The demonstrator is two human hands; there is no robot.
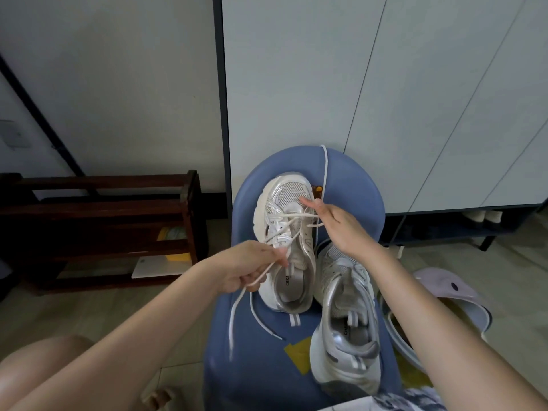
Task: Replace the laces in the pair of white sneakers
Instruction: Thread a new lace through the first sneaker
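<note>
The left hand pinches one end of a white lace, fingers curled round it, with the loose tail hanging down and left over the near edge of the blue seat. The right hand grips the lace's other end just right of the far sneaker, the strand running up toward the far rim of the seat. The lace crosses through that sneaker's eyelets between the two hands. The near sneaker lies just beside it on the right, toe under the right wrist, heel toward the viewer. A dark wooden rack stands well to the left on the floor.
</note>
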